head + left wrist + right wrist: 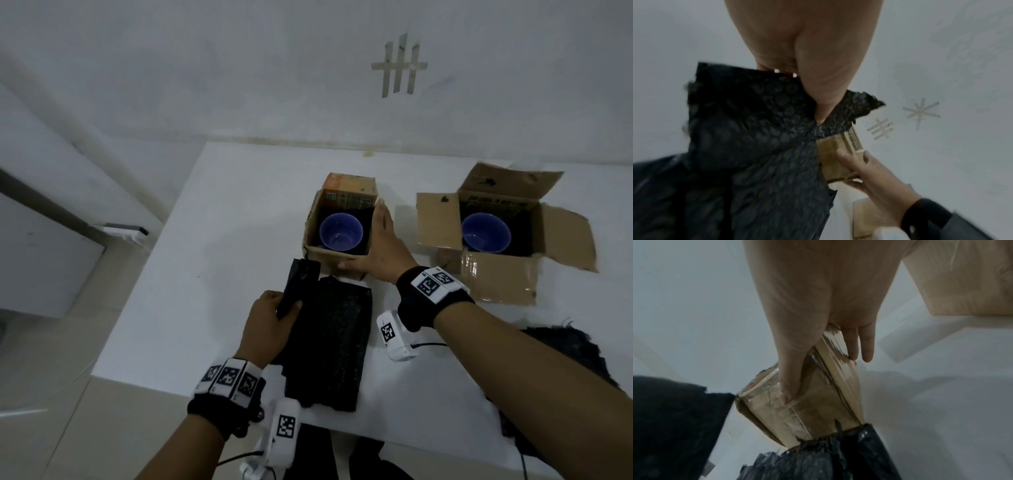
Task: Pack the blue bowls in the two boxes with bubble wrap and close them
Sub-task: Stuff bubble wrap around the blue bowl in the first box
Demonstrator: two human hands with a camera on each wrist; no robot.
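Two open cardboard boxes stand on the white table [212, 260], each lined in black. The small box [329, 254] holds a blue bowl [340, 231]; the larger box [498, 274] to its right, flaps spread, holds another blue bowl [485, 232]. My right hand [380, 240] braces the small box's near right corner, fingers straight along its side and thumb on the front wall [807, 415]. My left hand [281, 303] pinches a lifted fold of the black bubble wrap [329, 342] lying in front of that box. In the left wrist view the thumb presses into the bubble wrap [756, 129].
More black wrap [565, 356] lies at the table's right near edge under my right forearm. A white wall runs close behind both boxes. The table's left edge drops to a tiled floor [51, 359].
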